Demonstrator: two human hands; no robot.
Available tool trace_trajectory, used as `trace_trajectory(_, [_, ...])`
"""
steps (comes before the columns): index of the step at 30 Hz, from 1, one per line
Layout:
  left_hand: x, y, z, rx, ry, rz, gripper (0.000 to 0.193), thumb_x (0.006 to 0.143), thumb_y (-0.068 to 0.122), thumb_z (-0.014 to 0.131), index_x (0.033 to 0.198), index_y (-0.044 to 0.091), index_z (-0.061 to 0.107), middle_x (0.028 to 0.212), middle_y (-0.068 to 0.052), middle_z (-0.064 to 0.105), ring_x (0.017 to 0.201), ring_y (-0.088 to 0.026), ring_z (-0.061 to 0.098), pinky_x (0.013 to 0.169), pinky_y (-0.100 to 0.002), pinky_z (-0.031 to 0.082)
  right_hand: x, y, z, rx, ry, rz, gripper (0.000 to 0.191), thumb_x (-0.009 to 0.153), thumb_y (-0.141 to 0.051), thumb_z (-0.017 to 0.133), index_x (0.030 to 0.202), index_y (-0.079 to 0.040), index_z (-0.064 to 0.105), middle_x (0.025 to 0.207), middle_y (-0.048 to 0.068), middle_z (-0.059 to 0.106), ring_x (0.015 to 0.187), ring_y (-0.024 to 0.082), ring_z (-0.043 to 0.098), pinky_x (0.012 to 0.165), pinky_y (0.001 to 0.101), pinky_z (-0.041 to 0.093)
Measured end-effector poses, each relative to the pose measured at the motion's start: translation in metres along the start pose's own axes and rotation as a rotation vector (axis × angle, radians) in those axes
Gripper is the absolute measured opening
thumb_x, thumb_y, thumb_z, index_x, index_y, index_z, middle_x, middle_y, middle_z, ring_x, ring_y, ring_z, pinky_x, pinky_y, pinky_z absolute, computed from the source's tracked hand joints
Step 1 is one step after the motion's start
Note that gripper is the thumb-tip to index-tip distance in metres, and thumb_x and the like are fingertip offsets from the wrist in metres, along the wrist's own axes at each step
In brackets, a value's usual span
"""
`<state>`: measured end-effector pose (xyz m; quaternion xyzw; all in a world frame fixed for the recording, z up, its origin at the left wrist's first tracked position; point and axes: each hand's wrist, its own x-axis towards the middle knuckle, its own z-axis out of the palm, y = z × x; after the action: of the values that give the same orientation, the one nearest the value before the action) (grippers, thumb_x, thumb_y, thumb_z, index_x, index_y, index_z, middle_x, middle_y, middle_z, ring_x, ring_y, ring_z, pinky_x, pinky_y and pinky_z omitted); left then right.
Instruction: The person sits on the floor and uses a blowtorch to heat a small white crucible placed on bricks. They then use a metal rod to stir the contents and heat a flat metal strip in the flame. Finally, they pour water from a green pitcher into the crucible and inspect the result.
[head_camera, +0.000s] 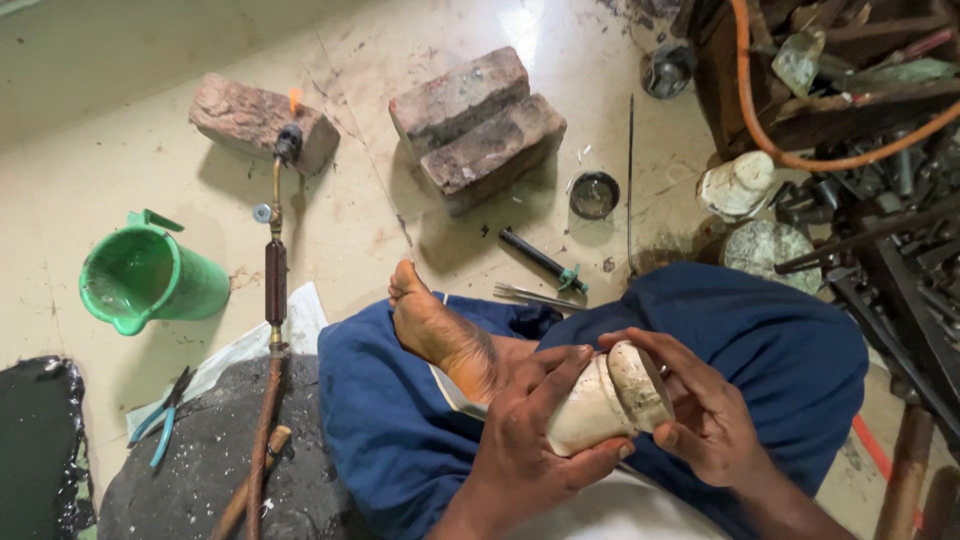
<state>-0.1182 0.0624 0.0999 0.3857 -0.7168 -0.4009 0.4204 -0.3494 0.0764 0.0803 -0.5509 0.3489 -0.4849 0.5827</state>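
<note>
- Left hand: fingers wrapped round a pale cylindrical mould.
- Right hand: fingers curled, gripping the mould's end.
- Lit gas torch: floor, well apart.

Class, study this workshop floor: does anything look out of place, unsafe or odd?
Yes. The long brass blowtorch lies unattended on the tiled floor, its small orange flame burning against a red brick. Both hands, left and right, hold a pale whitish cylindrical vessel instead.
</note>
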Motion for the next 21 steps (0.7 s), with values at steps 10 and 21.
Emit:
trace_trajectory(10, [-0.015,-0.016,0.016,-0.173,-0.084,-0.41,0.082,0.066,0.034,0.087,0.137,0.004,0.061,0.125,-0.016,0.066,0.117,-0.03,0.068,0.103,-0.041,0.053,0.008,0.009,0.013,-0.149,-0.046,0.058,0.057,0.105,-0.032,0.055,0.153,-0.001,0.047,0.16,0.023,0.047,0.152,0.034,0.044,0.123,0.0462,0.037])
trace_trajectory(21, [-0.024,-0.029,0.026,-0.263,-0.04,-0.317,0.091,0.06,0.025,0.086,0.142,0.007,0.05,0.135,-0.012,0.059,0.126,-0.027,0.064,0.109,-0.039,0.053,0.003,-0.006,0.028,-0.482,-0.03,-0.019,0.095,0.068,-0.013,0.093,0.15,-0.003,0.046,0.154,0.021,0.05,0.145,0.034,0.051,0.118,0.0453,0.046])
